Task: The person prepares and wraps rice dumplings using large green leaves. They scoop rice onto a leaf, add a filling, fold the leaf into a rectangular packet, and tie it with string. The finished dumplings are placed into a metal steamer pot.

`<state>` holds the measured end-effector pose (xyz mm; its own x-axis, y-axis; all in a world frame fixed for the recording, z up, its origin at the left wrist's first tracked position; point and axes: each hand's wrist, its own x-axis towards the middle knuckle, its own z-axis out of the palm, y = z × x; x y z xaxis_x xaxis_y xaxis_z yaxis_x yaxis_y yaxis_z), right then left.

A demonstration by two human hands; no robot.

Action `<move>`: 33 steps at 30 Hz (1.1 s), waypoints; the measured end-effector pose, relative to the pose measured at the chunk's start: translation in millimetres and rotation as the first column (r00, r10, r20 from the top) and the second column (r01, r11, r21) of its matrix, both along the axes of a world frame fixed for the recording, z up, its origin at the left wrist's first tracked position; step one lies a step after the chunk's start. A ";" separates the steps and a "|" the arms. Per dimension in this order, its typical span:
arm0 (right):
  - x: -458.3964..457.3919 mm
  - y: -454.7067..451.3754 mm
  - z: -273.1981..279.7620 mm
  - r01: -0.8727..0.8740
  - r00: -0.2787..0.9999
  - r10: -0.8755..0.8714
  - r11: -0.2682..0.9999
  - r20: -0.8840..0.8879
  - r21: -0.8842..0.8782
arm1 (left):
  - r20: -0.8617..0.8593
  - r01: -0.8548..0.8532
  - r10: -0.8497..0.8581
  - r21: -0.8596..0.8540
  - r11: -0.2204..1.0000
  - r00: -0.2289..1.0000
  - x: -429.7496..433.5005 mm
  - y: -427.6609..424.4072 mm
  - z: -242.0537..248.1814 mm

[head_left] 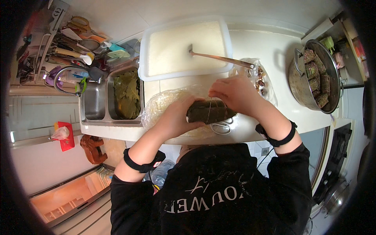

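A dark green leaf-wrapped parcel (pixel 201 112), likely a zongzi, lies across my left hand (pixel 177 117), which grips its left end with the thumb below and fingers above. Pale string (pixel 209 111) runs around the parcel in several turns. Over its upper right side, my right hand (pixel 235 92) pinches the string, fingertips partly blurred. Under the parcel, the handles of a pair of scissors (pixel 221 128) show on the counter; their blades are hidden. A clear plastic bag (pixel 157 102) spreads beneath and left of my left hand.
Behind my hands stands a white tub (pixel 141 63) of soaked rice (pixel 170 50) with a long-handled ladle (pixel 226 59). A bag of dates (pixel 260 80) lies right. Farther right, a steel pot (pixel 298 80) holds wrapped parcels (pixel 315 83). Leaves (pixel 127 94) fill one basin of the sink (pixel 110 121).
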<state>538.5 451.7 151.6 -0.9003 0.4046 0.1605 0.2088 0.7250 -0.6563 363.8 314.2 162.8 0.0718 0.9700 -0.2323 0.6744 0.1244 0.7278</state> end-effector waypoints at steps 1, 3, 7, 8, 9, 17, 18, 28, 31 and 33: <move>-2.1 5.1 -0.9 -0.043 0.998 0.039 0.995 -0.040 -0.091 | 0.085 0.009 -0.007 -0.018 1.000 0.996 0.6 0.0 6.3; -3.9 14.4 -5.3 -0.107 0.994 0.095 0.951 -0.056 -0.291 | 0.274 0.025 -0.014 -0.039 0.999 0.962 0.6 -1.6 18.2; -0.1 26.7 -30.6 0.000 0.999 0.031 0.675 0.029 -0.738 | 0.535 -0.123 0.146 -0.079 0.989 0.832 -3.1 -3.5 30.6; -8.7 18.6 -44.0 0.000 0.999 -0.040 0.606 -0.031 -0.795 | 0.608 -0.182 0.229 -0.138 0.974 0.760 -4.8 -2.1 29.4; -15.5 10.2 -56.7 0.034 0.991 -0.128 0.524 -0.039 -0.851 | 0.669 -0.236 0.310 -0.203 0.950 0.675 -6.6 -1.8 27.0; -21.5 -58.0 -83.3 0.240 0.970 -0.240 0.929 0.034 -0.282 | 0.675 -0.542 0.546 -0.251 0.802 0.496 -5.1 7.5 -31.6; -20.6 -62.8 -79.4 0.219 0.975 -0.205 0.944 0.080 -0.245 | 0.660 -0.581 0.572 -0.244 0.776 0.486 -6.0 9.0 -37.6; 4.8 -74.5 -33.9 -0.095 0.995 0.095 0.995 -0.026 0.026 | 0.135 -0.637 0.626 0.059 0.769 0.768 -8.0 5.9 -52.8; 7.5 -54.1 -19.4 -0.039 0.994 0.046 0.997 -0.098 0.074 | 0.126 -0.530 0.518 0.108 0.841 0.846 -7.3 2.3 -48.4; 5.1 -38.6 -13.4 0.021 0.993 -0.020 1.000 -0.120 0.012 | 0.163 -0.449 0.428 0.128 0.884 0.889 -6.3 0.5 -42.9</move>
<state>543.7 413.2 138.2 -0.8659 0.4199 0.2718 0.1445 0.7302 -0.6678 357.5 314.7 119.9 -0.3513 0.9318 -0.0915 0.4784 0.2627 0.8379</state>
